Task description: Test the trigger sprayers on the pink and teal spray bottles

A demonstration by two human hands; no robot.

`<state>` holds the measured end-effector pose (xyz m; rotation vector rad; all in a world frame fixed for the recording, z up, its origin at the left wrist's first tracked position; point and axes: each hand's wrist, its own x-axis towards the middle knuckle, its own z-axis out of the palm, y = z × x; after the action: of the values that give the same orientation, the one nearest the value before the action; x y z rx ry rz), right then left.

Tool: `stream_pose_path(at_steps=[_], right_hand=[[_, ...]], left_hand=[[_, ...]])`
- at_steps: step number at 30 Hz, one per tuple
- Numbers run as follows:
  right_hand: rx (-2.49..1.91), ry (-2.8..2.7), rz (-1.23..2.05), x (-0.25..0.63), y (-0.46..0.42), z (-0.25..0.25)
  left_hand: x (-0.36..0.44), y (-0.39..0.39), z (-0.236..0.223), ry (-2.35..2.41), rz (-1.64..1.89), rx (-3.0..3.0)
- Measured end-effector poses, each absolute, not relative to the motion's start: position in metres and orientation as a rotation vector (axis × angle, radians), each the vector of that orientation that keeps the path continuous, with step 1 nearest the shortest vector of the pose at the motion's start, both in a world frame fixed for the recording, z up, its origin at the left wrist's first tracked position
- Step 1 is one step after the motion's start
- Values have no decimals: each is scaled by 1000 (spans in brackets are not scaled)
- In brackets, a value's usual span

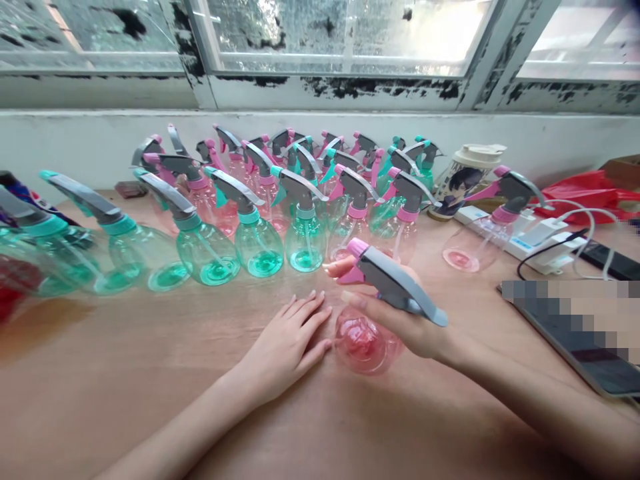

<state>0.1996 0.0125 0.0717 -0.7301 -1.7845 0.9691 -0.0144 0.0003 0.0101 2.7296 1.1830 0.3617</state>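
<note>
Bottle [367, 341], pink, is clasped round its neck by the right hand [417, 333]; the left hand [285, 343] (fingers slightly spread) lies beside it on the table [150, 373].

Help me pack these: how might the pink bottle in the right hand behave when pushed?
The pink bottle is probably light, its clear body looking thin. Glossy, rounded sides may slip; the overhanging sprayer could make it tip.

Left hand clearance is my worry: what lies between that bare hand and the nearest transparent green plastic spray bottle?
The head view shows only bare wood-brown tabletop between the left hand and that green bottle.
</note>
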Motion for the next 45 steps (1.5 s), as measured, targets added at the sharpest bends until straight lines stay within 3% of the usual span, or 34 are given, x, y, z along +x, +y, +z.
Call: stream_pose_path(at_steps=[22, 38, 45], right_hand=[[-705, -1766, 988, 198, 13, 74], [-692, -1915, 717, 196, 12, 84], [-685, -1851, 908, 195, 16, 80]], left_hand=[[-15, 3, 10, 1164, 370, 2749], [-16, 3, 8, 1177, 354, 2757], [-15, 2, 11, 1180, 374, 2745]])
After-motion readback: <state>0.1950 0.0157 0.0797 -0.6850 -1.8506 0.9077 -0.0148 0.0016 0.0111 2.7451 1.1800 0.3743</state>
